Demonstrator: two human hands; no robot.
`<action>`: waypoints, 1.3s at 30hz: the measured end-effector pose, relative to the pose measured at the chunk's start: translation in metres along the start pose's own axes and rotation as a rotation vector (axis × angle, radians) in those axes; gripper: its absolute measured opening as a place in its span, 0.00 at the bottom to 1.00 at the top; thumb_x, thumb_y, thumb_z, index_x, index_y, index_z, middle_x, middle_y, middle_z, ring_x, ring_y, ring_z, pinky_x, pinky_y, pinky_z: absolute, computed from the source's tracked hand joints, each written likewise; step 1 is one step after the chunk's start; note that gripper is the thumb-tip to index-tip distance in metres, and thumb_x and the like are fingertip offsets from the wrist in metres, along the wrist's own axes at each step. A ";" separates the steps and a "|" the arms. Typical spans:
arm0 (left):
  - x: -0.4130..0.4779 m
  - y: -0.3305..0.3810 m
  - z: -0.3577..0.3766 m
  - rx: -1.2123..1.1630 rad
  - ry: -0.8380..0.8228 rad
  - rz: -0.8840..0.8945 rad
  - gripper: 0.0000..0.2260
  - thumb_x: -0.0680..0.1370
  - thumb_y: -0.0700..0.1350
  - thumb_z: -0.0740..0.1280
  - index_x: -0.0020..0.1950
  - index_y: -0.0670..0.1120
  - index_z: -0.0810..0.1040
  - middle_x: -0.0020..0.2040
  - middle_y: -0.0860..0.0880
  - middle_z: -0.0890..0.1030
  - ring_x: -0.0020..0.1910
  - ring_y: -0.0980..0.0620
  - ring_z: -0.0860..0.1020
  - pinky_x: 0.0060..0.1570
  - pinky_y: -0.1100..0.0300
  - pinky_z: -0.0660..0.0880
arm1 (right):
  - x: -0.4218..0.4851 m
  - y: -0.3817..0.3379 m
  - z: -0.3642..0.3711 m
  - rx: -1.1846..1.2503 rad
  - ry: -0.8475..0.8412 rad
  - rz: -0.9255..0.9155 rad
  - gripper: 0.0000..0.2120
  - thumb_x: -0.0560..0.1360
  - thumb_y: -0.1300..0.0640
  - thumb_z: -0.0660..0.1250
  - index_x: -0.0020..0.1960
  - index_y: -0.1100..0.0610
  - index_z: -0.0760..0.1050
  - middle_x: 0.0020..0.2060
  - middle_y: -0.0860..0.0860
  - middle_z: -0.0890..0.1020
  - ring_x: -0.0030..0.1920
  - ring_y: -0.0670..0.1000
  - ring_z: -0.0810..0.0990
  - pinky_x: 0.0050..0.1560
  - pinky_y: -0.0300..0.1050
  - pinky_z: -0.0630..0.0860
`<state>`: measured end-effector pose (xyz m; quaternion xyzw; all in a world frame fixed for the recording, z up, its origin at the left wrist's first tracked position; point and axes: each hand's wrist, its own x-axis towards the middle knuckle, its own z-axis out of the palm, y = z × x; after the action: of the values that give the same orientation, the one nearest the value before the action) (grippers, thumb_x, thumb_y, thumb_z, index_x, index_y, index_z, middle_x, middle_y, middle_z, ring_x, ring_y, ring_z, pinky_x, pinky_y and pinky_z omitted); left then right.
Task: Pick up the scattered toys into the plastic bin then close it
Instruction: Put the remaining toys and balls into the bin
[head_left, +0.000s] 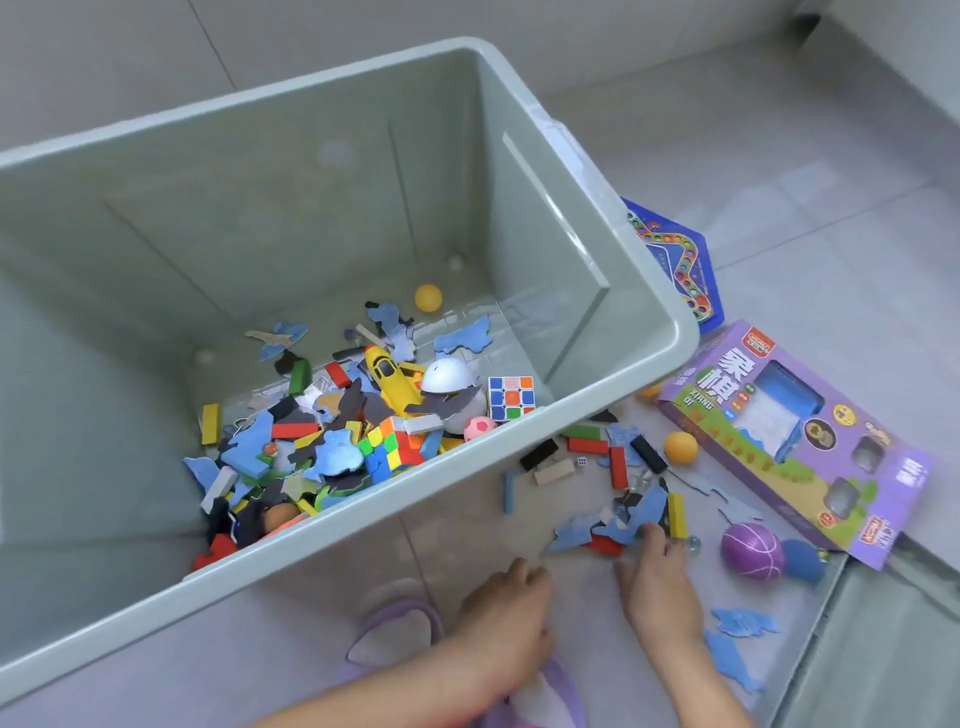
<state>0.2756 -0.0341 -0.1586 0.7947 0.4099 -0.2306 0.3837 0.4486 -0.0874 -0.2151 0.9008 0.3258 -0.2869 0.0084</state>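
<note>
The grey-green plastic bin (260, 182) stands open, tilted in view, and holds many toys: a yellow plane (389, 379), two puzzle cubes (511, 397), blocks and blue puzzle pieces. More toys lie scattered on the floor to its right: blue puzzle pieces (636, 512), a yellow block (676, 514), red and black blocks (618, 467), an orange ball (680, 447) and a purple ball (752, 551). My right hand (654, 582) reaches into the puzzle pieces, fingertips touching them. My left hand (509, 608) rests knuckles-up on the floor beside the bin wall, holding nothing visible.
A purple toy box (800, 441) lies to the right, with a blue game board (680, 265) behind the bin's corner. A blue ball (802, 561) and more blue pieces (743, 623) lie near a grey-green panel (883, 649) at bottom right. A purple-rimmed object (395, 623) lies under my arms.
</note>
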 end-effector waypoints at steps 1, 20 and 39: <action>0.013 -0.001 0.009 0.053 -0.010 -0.028 0.16 0.74 0.43 0.63 0.61 0.43 0.68 0.59 0.42 0.70 0.55 0.39 0.75 0.49 0.49 0.73 | 0.001 0.002 0.002 -0.020 -0.005 -0.020 0.20 0.75 0.59 0.63 0.64 0.57 0.62 0.57 0.60 0.70 0.50 0.63 0.77 0.42 0.52 0.74; 0.079 0.031 0.002 0.277 0.165 0.273 0.14 0.77 0.38 0.62 0.63 0.41 0.71 0.73 0.43 0.56 0.62 0.37 0.63 0.49 0.46 0.71 | -0.052 0.008 0.067 -0.154 -0.240 -0.345 0.33 0.60 0.36 0.59 0.59 0.52 0.77 0.46 0.55 0.78 0.40 0.52 0.79 0.35 0.50 0.77; 0.076 0.002 0.007 0.229 0.114 0.169 0.12 0.78 0.34 0.55 0.62 0.39 0.69 0.58 0.36 0.67 0.56 0.36 0.69 0.50 0.47 0.70 | -0.032 0.013 0.031 0.232 0.081 -0.200 0.09 0.70 0.61 0.72 0.50 0.60 0.78 0.42 0.57 0.78 0.45 0.61 0.80 0.43 0.49 0.73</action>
<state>0.3194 -0.0046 -0.2140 0.8767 0.3338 -0.1972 0.2849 0.4205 -0.1223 -0.2261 0.8697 0.3784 -0.2855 -0.1374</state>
